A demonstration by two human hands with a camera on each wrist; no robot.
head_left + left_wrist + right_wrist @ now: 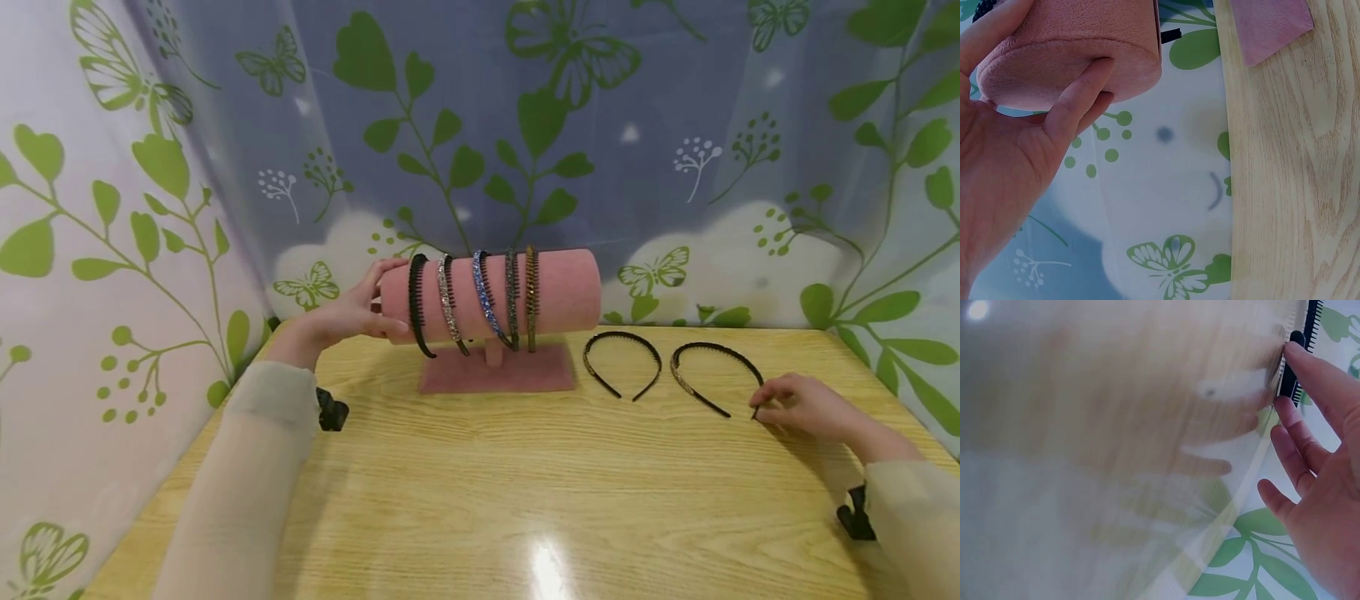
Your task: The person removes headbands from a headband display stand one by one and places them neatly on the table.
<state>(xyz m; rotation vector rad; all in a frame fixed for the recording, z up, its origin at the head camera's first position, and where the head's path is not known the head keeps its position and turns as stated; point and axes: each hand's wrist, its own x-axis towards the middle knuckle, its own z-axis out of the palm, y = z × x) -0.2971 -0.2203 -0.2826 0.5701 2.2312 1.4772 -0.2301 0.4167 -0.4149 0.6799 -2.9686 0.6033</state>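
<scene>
At the right of the table (480, 475), the person's right hand (810, 410) pinches one tip of a toothed headband (681, 380), arch pointing far, ends near. One similar headband (624, 335) lies left. Five headbands (486, 300) straddle the pink display roll (567, 292), which runs left-right; the left hand (337, 318) grips its left end.

Two pale sleeves (236, 483), plain and long.
Left cuff (277, 390) at eight o'clock, right cuff (888, 492) at four; a small black block (332, 410) sits by each.
</scene>
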